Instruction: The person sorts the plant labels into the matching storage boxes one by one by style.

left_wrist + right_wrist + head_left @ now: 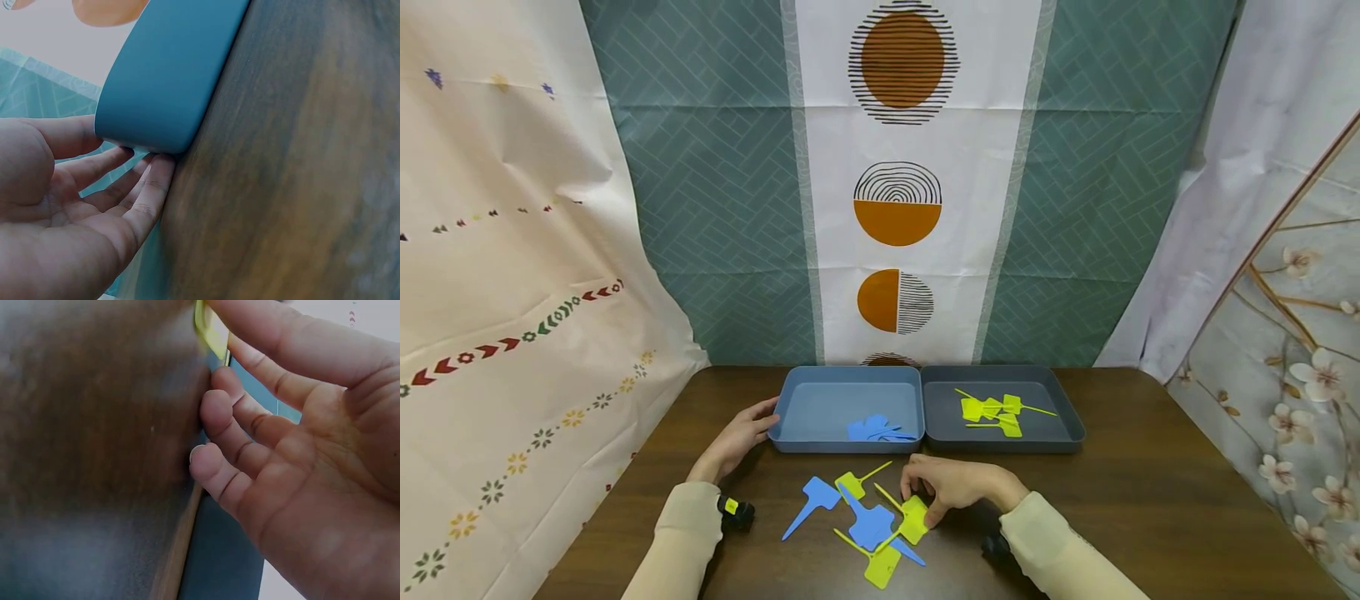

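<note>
My left hand (pixel 741 437) rests its fingertips against the left end of a blue tray (pixel 827 400). In the left wrist view, the thumb is at the rim and the other fingers touch the tray's end wall (pixel 169 75) low down by the table. My right hand (pixel 962 483) pinches the edge of a yellow plant label (pixel 913 523) between thumb and forefinger; its other fingers curl loosely. Beside it lie a few blue labels, one broad-headed (pixel 871 528) and one at the left (pixel 820 493). Two more yellow labels (pixel 850 484) (pixel 882 568) lie among them.
Several blue labels (pixel 876 428) lie in the blue tray. A dark grey tray (pixel 943 427) adjoins it on the right, with several yellow labels (pixel 1009 425) inside. Both stand at the back of the brown wooden table (pixel 1150 492), before hanging cloths (pixel 730 208).
</note>
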Demonstrator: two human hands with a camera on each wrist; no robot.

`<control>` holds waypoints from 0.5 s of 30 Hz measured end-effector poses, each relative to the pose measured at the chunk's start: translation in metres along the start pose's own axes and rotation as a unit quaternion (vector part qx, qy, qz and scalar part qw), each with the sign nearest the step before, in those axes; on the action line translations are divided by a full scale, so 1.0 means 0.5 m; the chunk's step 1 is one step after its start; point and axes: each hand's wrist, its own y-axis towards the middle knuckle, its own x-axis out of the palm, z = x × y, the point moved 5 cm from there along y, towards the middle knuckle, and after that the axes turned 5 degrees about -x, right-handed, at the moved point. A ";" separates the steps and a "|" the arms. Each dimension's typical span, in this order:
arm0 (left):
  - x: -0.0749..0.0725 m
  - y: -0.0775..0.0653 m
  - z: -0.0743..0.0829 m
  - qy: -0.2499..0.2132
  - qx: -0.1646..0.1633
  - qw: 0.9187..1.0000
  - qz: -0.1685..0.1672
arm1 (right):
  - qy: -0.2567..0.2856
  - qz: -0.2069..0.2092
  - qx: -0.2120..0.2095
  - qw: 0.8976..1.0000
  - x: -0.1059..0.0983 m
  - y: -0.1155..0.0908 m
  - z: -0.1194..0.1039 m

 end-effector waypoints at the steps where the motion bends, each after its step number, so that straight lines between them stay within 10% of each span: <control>1: 0.000 0.000 -0.001 -0.002 0.000 1.000 0.001 | 0.000 0.003 -0.002 1.000 -0.001 0.000 0.002; 15: 0.000 0.000 0.001 0.002 0.001 1.000 -0.003 | 0.055 0.057 0.046 0.996 -0.018 0.003 -0.033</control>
